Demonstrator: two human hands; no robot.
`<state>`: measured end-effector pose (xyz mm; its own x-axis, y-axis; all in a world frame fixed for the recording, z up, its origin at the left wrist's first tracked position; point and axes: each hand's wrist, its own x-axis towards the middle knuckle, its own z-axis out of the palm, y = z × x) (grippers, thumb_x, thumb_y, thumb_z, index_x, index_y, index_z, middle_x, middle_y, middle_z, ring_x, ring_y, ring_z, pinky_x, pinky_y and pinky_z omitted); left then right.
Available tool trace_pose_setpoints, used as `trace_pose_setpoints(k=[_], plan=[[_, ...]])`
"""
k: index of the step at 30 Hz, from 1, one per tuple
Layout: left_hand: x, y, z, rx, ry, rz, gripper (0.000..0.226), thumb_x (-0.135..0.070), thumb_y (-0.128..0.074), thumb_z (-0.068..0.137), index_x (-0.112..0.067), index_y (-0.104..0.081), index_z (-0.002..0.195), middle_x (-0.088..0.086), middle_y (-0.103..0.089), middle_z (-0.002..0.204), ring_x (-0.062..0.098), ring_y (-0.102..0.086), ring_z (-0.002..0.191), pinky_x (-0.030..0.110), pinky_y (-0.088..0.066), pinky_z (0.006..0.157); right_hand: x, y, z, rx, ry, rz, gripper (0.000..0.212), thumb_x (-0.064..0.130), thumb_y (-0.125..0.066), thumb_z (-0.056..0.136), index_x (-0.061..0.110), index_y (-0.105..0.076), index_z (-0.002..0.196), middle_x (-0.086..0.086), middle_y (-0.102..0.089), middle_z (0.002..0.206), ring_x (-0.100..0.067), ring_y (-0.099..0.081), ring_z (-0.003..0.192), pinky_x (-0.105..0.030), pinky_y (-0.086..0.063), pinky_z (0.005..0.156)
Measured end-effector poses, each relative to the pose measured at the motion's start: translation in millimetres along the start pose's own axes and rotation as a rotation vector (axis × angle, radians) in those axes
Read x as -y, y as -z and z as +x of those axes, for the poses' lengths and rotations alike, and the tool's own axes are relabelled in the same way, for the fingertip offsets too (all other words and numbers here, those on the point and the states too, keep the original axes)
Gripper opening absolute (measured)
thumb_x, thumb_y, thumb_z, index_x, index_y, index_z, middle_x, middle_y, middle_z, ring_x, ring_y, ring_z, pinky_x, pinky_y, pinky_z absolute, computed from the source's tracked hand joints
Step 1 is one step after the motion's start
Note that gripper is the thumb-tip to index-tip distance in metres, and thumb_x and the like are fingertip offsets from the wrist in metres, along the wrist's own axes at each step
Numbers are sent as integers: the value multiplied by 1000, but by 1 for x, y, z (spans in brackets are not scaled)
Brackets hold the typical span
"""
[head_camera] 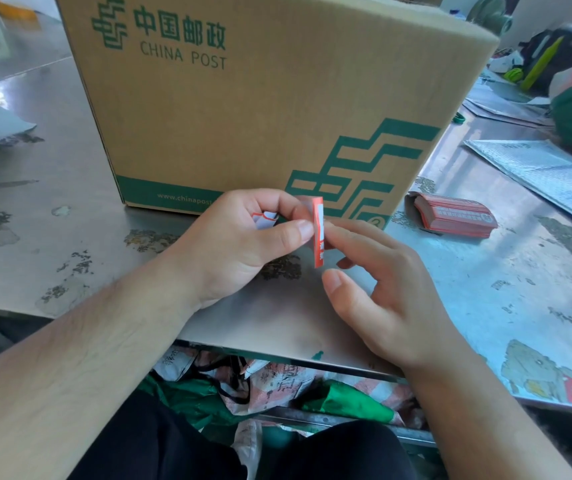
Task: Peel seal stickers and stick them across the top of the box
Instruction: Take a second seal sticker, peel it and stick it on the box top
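Scuffed metal table (70,188), big China Post box (243,98) standing on it. Sticker stack (454,214) lies just right of box. Left hand (243,237) pinches one seal sticker (318,237) edge-on before box, crumpled paper (265,218) in its curled fingers. Right hand (381,289) loosely spread, forefinger tip on sticker edge, thumb apart. Backing possibly part-lifted, unclear. Best: peel slowly from a corner, glue side off fingers.

Box (243,109) blocks ahead; sticker stack (452,213) at right; bare table (70,220) left.
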<state>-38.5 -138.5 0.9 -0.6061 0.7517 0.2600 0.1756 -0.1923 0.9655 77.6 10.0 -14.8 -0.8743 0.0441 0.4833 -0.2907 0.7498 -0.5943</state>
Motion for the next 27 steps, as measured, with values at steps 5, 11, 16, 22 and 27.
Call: trace_pose_setpoints(k=[5, 11, 16, 22, 27], plan=[[5, 4, 2, -20, 7, 5, 10, -12, -64, 84, -16, -67, 75, -3, -70, 85, 4, -62, 78, 11, -44, 74, 0, 0, 0, -18, 27, 10, 48, 27, -52, 89, 10, -64, 133, 0, -66, 125, -11, -61, 113, -20, -43, 89], [3, 3, 1, 8, -6, 10, 21, 9, -51, 92, -3, -57, 76, -19, -59, 55, -7, -53, 47, 0, -36, 51, 0, 1, 0, -20, 40, 12, 46, 25, -52, 90, 11, -64, 132, 1, -65, 125, -11, -61, 115, -19, -43, 90], [3, 2, 2, -4, 3, -5, 21, 10, -51, 92, -3, -57, 77, -18, -57, 50, -7, -51, 43, 0, -35, 49, 1, -1, 0, -49, 31, 26, 50, 26, -52, 88, 12, -61, 135, 5, -68, 120, -8, -63, 108, -19, -44, 87], [5, 1, 1, -4, 7, 15, 20, 9, -56, 90, -4, -57, 75, -19, -58, 50, -8, -55, 48, 0, -37, 53, 0, 0, -2, -96, 12, 65, 49, 28, -51, 87, 9, -66, 129, 2, -73, 112, -17, -68, 104, -36, -53, 79], [11, 7, 2, -21, 23, 67, 6, -14, -65, 81, -12, -69, 77, -9, -71, 94, 8, -65, 95, 28, -45, 94, -2, 1, 0, -78, 33, 71, 44, 26, -49, 90, 10, -68, 127, 2, -70, 118, -15, -65, 108, -23, -47, 83]])
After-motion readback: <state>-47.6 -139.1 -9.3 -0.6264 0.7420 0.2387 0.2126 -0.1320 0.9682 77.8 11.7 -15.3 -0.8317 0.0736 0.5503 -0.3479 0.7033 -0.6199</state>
